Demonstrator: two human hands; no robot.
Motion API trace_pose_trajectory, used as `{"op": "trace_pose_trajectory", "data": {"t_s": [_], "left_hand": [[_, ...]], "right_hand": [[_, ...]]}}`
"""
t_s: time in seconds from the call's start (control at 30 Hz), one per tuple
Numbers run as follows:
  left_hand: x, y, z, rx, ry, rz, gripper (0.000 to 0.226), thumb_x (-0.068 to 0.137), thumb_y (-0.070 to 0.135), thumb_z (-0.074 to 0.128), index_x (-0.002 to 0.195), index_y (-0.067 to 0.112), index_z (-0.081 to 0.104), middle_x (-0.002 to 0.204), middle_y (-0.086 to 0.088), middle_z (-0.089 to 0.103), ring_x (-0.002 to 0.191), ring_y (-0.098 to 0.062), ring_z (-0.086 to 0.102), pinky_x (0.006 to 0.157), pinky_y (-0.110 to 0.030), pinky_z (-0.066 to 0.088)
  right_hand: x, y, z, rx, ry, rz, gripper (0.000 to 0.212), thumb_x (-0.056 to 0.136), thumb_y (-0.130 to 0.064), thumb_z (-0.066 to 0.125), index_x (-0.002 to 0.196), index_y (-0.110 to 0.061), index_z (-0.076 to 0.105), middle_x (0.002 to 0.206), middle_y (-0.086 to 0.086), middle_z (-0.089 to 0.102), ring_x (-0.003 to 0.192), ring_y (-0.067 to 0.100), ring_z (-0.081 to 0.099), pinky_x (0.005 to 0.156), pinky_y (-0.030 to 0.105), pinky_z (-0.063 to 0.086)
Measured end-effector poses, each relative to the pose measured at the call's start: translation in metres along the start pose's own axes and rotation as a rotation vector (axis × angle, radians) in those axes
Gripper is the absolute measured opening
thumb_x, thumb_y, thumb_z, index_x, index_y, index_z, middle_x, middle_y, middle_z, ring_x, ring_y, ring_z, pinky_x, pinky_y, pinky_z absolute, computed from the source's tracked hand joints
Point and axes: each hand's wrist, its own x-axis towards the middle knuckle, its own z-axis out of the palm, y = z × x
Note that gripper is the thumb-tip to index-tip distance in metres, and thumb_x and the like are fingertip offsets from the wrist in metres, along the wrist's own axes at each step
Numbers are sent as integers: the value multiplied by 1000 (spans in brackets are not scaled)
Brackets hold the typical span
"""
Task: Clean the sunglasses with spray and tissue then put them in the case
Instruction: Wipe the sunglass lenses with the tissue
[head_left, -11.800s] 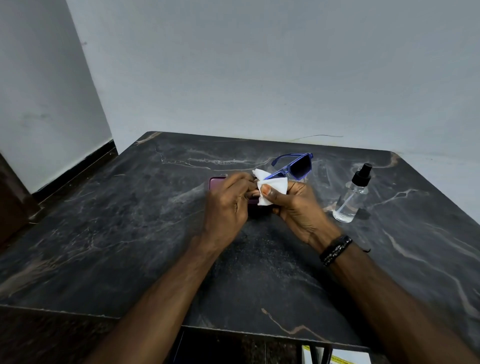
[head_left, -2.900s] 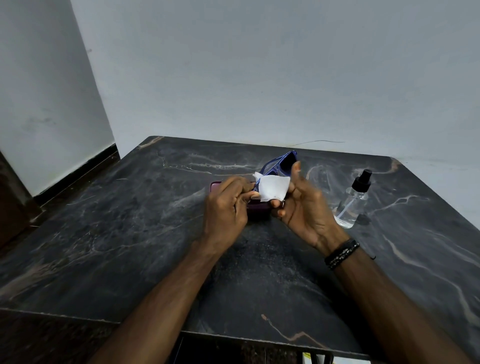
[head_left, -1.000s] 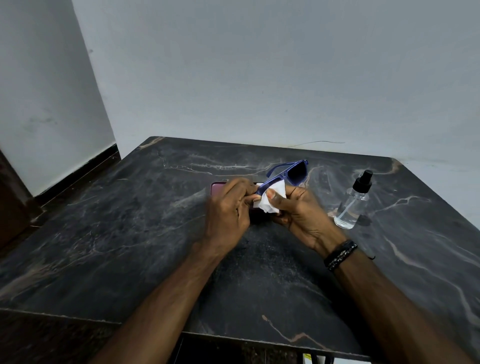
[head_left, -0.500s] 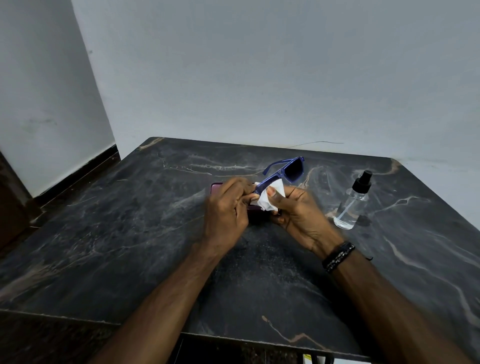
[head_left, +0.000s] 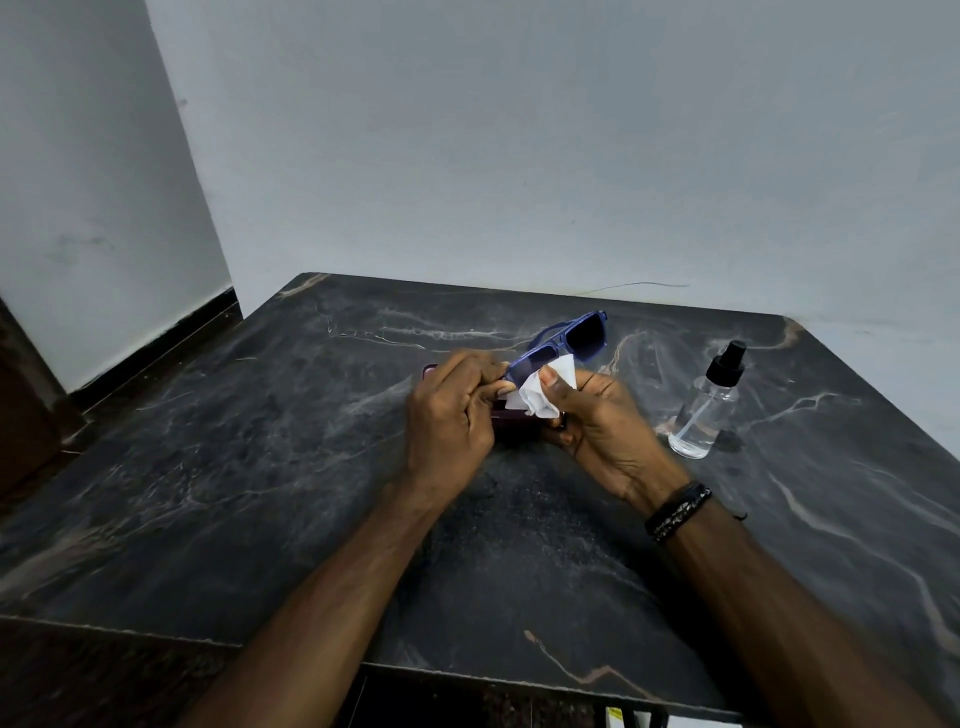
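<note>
Head view, frame centre: left hand (head_left: 449, 415) grip pinches blue sunglasses (head_left: 563, 345) steady above the maroon case (head_left: 511, 421); right hand (head_left: 597, 415) grip clamps tissue (head_left: 540, 397) on the near lens, wiping. Spray bottle (head_left: 709, 402) parked right on counter (head_left: 260, 467).

Dark marble table (head_left: 260, 467); spray bottle (head_left: 701, 415) upright at right; maroon case (head_left: 511, 422) mid-table under hands

The blue-framed sunglasses (head_left: 563, 345) with dark lenses are held above the table, tilted — far lens up. A crumpled white tissue (head_left: 540, 392) presses against the near lens. Beneath lies the maroon case (head_left: 511, 423), mostly hidden. The clear spray bottle (head_left: 709, 402) — black-capped — stands upright, apart to the right.
</note>
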Motion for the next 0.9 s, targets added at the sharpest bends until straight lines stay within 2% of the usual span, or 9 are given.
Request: {"op": "trace_pose_trajectory", "data": {"t_s": [0.17,0.27,0.33,0.43,0.5,0.6,0.67,0.77,0.9], "left_hand": [[-1,7,2,14,-70,36,17,76,-16,58,84,-5,68,86,-12,68,78,-18,63,73,-14,47],[-1,7,2,-17,-15,16,13,83,-5,54,82,-5,67,84,-11,68,76,-20,64,67,-28,53],[-1,3,2,-23,20,-12,11,82,-10,57,81,-4,67,85,-10,68,75,-22,65,63,-37,55],[-1,2,2,-21,18,-25,15,78,-15,57,82,-4,67,85,-10,68,76,-24,65,63,-40,54],[0,4,1,-32,2,-8,14,78,-16,59,82,-5,67,85,-11,67,75,-22,64,66,-33,54],[-1,7,1,-3,-52,15,18,75,-20,61,83,-6,68,85,-12,68,78,-18,62,76,-10,44],[-2,7,2,25,-74,13,22,72,-22,61,85,-6,69,86,-12,69,80,-16,61,79,-7,40],[-2,6,3,23,-60,10,17,76,-17,60,84,-5,68,86,-11,68,78,-17,62,74,-12,45],[0,8,3,-4,-2,-1,15,77,-21,62,80,-6,66,83,-12,67,77,-13,61,72,-10,46]], "right_hand": [[-1,2,2,-9,-30,3,49,68,-42,85,98,-5,74,100,25,65,95,35,42,74,37,32],[1,0,3,3,-6,-28,53,68,-44,84,99,-1,73,103,29,62,97,36,41,76,37,30],[3,0,2,14,2,-34,49,69,-43,83,96,-3,74,99,25,65,92,34,43,74,36,30],[1,-2,-1,-2,-14,-24,42,72,-38,82,93,-2,74,89,17,67,71,25,47,58,27,33],[-1,-2,-2,-12,-38,-14,38,76,-32,79,94,0,71,87,16,67,65,15,48,52,24,31],[-3,-2,-2,-12,-67,0,22,84,-21,69,93,-1,69,79,8,67,57,7,49,47,18,32],[-4,-2,0,-7,-81,-5,17,85,-18,67,92,-3,69,78,7,68,56,6,51,47,17,35],[-4,-3,4,13,-60,-22,20,80,-20,67,91,-3,70,78,7,71,61,9,61,52,18,43],[-2,-4,8,17,-18,-46,26,76,-31,70,89,-9,75,83,7,72,65,11,56,59,26,32]]}}
